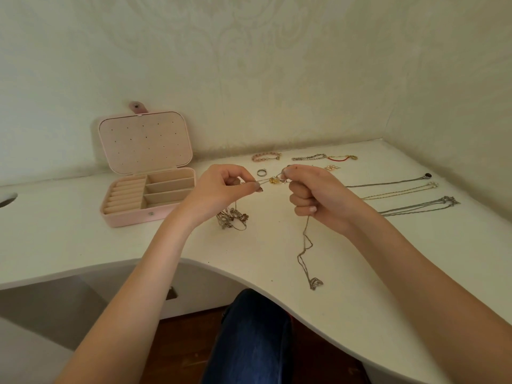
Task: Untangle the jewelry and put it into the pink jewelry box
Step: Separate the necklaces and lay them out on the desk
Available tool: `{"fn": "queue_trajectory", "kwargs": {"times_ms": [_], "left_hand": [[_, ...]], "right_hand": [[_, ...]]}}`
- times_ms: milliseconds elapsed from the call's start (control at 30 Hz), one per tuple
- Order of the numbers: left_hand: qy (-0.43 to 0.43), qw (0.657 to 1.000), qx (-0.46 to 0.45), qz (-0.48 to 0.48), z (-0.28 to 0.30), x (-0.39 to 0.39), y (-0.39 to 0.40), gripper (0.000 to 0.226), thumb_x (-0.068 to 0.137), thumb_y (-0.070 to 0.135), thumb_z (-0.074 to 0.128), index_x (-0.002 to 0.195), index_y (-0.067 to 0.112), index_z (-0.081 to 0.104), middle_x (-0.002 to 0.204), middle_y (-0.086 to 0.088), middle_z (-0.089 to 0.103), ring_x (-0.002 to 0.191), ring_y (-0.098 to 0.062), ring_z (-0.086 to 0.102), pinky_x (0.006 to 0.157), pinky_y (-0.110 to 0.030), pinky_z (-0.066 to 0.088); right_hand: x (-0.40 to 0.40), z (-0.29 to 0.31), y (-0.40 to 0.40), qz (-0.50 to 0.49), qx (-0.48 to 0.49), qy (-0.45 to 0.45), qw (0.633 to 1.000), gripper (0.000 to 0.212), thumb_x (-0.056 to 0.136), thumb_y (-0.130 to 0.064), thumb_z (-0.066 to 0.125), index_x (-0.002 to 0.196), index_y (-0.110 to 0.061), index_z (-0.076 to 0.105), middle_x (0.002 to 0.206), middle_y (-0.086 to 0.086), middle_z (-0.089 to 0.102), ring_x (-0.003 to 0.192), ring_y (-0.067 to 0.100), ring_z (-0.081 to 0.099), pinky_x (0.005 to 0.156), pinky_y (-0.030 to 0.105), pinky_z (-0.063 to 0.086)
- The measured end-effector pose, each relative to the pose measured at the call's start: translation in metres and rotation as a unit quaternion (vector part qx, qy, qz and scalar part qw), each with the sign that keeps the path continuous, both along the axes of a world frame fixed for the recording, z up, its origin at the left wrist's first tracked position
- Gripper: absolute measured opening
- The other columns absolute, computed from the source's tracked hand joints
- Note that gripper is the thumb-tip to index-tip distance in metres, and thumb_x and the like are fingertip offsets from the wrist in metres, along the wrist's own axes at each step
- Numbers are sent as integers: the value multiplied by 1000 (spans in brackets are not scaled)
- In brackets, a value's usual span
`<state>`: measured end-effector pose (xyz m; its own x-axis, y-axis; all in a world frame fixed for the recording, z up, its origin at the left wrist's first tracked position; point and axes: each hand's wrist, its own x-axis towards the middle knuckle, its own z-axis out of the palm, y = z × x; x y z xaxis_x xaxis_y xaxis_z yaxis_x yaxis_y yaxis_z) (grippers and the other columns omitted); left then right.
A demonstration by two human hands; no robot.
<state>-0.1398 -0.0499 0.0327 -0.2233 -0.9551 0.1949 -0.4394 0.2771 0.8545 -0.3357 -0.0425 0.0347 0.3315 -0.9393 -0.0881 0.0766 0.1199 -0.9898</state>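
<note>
Two hands holding a thin chain taut above a white desk, beside an open pink jewelry box.

The left hand pinches one end of a thin silver chain between thumb and fingertips; the right hand grips it with curled fingers, and a small gold charm sits on the stretch between them. The chain's free length hangs from the right fist onto the white desk. A tangled cluster of jewelry lies below the left hand. The pink hinged jewelry box stands open at left, its compartments bare. Three straightened necklaces, beaded bracelets and a silver ring lie apart to the right and rear.
</note>
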Motion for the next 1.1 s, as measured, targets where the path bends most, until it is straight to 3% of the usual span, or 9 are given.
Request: {"fn": "queue_trajectory", "kwargs": {"times_ms": [233, 333, 467, 533, 633, 767, 867, 967, 1100], "left_hand": [[-118, 989, -24, 88, -12, 7, -6, 12, 78, 22, 61, 67, 20, 64, 48, 9, 46, 44, -10, 40, 51, -23, 34], [-284, 946, -68, 141, -12, 3, -3, 15, 79, 38, 59, 70, 28, 63, 73, 11, 61, 72, -14, 55, 62, -27, 39], [-434, 880, -132, 138, -14, -2, -2, 19, 85, 43, 57, 84, 31, 72, 110, 11, 59, 110, -17, 44, 88, -35, 31], [-368, 908, -158, 125, -13, -3, -2, 17, 86, 35, 60, 97, 30, 72, 120, 11, 59, 120, -16, 43, 99, -34, 27], [-86, 996, -27, -10, -6, -15, 6, 28, 89, 23, 59, 116, 29, 63, 119, 15, 63, 115, 0, 53, 101, -22, 38], [91, 991, 71, -72, -2, -28, 14, 19, 86, 16, 65, 102, 25, 68, 89, 2, 75, 91, -3, 68, 77, -13, 48], [136, 989, 58, -29, -2, -26, 11, 7, 84, 12, 67, 89, 15, 72, 80, -6, 75, 84, -17, 71, 87, -39, 51], [229, 971, 64, -5, 2, -18, 6, 9, 88, 2, 59, 88, 6, 67, 71, -4, 72, 72, -13, 70, 81, -27, 56], [326, 941, 85, 18, 9, 1, 1, 14, 94, 1, 48, 89, 3, 62, 66, -1, 62, 67, -12, 66, 81, -30, 57]], "right_hand": [[-13, 8, -3, -39, 3, -30, 999, 20, 94, -19, 48, 74, -18, 53, 54, -6, 13, 47, 9, 10, 40, 20, 11], [-14, 9, -3, -36, -13, 4, 999, 18, 94, -20, 49, 78, -16, 56, 53, -7, 16, 47, 9, 12, 40, 20, 12], [-11, 9, 0, -15, -40, 68, 997, 18, 94, -21, 53, 77, -17, 59, 53, -6, 20, 48, 10, 14, 40, 19, 15], [-9, 8, 1, -7, -53, 91, 994, 18, 93, -22, 55, 78, -16, 61, 52, -7, 23, 46, 10, 17, 41, 20, 17], [-7, 8, 3, 12, -70, 109, 991, 17, 93, -24, 56, 79, -18, 64, 50, -7, 29, 45, 9, 22, 42, 19, 21], [-7, 7, 2, 8, -84, 117, 990, 12, 92, -25, 58, 86, -16, 64, 54, -9, 38, 46, 9, 29, 44, 19, 30], [-10, 6, 1, 2, -84, 126, 988, 10, 90, -28, 61, 92, -19, 61, 56, -8, 45, 45, 9, 34, 46, 20, 36], [-16, 7, 0, 28, -72, 195, 978, 22, 86, -33, 66, 101, -19, 59, 59, -6, 54, 47, 10, 42, 48, 23, 42], [-32, 6, 0, 135, -51, 318, 937, 16, 86, -27, 67, 95, -14, 69, 59, -3, 54, 51, 11, 43, 57, 27, 44]]}}
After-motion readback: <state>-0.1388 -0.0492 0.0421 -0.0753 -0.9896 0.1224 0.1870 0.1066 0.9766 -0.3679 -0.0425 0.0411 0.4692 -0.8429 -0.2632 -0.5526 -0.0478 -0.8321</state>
